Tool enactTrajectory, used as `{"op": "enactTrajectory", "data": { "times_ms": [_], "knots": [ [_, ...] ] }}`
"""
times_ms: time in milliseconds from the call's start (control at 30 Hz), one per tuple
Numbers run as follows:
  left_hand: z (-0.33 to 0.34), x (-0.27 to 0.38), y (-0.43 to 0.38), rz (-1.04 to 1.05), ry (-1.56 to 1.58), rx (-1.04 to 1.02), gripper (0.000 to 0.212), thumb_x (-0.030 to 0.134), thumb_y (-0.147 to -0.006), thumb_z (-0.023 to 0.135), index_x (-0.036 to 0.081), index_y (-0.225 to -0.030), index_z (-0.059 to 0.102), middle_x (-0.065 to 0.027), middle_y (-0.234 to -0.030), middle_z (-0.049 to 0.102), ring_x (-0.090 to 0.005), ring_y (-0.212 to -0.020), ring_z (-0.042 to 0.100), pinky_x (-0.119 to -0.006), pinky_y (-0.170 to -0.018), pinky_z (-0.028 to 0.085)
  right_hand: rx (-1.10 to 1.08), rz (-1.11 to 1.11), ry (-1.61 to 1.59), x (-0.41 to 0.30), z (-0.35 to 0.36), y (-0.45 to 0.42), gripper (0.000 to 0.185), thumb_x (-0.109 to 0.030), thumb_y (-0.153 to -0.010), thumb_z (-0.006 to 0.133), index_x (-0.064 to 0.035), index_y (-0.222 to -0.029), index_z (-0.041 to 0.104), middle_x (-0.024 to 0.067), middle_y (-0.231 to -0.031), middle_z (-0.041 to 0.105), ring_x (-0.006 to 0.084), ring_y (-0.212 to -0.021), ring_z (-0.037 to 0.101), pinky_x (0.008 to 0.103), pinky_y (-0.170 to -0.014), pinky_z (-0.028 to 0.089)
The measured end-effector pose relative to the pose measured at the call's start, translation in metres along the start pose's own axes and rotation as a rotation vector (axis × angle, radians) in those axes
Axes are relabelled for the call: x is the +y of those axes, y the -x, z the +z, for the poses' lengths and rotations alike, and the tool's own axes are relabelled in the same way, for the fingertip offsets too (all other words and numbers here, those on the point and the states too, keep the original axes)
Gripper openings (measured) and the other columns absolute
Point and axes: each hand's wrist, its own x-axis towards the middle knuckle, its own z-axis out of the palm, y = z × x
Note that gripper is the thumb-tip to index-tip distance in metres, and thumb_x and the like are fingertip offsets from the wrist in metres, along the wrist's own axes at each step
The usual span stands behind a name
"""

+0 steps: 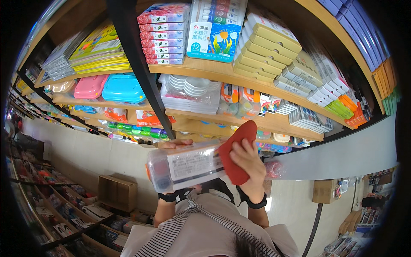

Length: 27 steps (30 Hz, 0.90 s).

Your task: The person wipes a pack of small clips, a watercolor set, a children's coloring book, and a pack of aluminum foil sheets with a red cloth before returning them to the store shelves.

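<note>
In front of my chest is a clear plastic paint package [161, 170] with a printed white label [191, 164] facing up and round colour pots at its left end. My left hand [177, 143] grips it from behind; fingertips show over its far edge, and most of the hand is hidden. Pressed against the package's right end is a red cloth [236, 167], folded under the fingers of my right hand [248, 160]. The right fingers are bent over the cloth.
A wooden shelf [205, 69] ahead carries stacked paint boxes [163, 35] and an upright gouache set [212, 35]. On the lower board are similar paint packages [249, 102], white palettes [189, 85] and a blue case [123, 88]. A cardboard box [117, 192] stands behind at left.
</note>
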Motion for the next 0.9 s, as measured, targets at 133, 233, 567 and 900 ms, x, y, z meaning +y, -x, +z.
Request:
{"op": "enactTrajectory", "data": {
  "times_ms": [133,233,567,900],
  "knots": [
    [-0.006,-0.003,0.001,-0.042,-0.057,0.085,0.107,0.03,-0.04,0.094,0.009,-0.122,0.03,-0.0179,-0.125,0.046,-0.0277,-0.118,0.046,-0.042,-0.099,0.04,-0.185,-0.089,-0.18,-0.007,-0.004,0.007,0.032,-0.015,-0.072,0.07,-0.0094,-0.103,0.068,0.0076,-0.115,0.064,0.0283,-0.116,0.055,0.0437,-0.103,0.032],
    [-0.001,0.0,-0.003,0.027,-0.058,0.115,0.101,0.036,-0.046,0.092,0.009,-0.123,0.031,-0.0191,-0.124,0.045,-0.0285,-0.117,0.046,-0.042,-0.1,0.039,-0.25,-0.138,-0.3,0.005,-0.006,0.012,0.032,-0.014,-0.073,0.069,-0.0086,-0.104,0.067,0.0091,-0.116,0.063,0.029,-0.116,0.055,0.044,-0.104,0.031],
    [-0.005,0.012,-0.003,-0.052,0.107,0.027,0.075,0.058,-0.066,0.059,0.008,-0.117,0.037,-0.0242,-0.119,0.045,-0.0344,-0.116,0.045,-0.049,-0.096,0.041,-0.21,0.086,-0.445,-0.007,-0.001,0.019,0.031,-0.013,-0.072,0.07,-0.0047,-0.102,0.067,0.0138,-0.112,0.064,0.0319,-0.115,0.055,0.0478,-0.105,0.03],
    [-0.022,0.014,0.005,0.043,-0.119,-0.011,0.106,0.033,-0.036,0.095,0.014,-0.12,0.033,-0.0154,-0.12,0.045,-0.0262,-0.115,0.045,-0.04,-0.095,0.044,0.366,0.718,-0.613,0.028,0.02,0.026,0.024,-0.01,-0.092,0.051,0.0031,-0.111,0.058,0.0083,-0.109,0.061,0.0158,-0.099,0.056,0.0282,-0.09,0.041]
  ]
}}
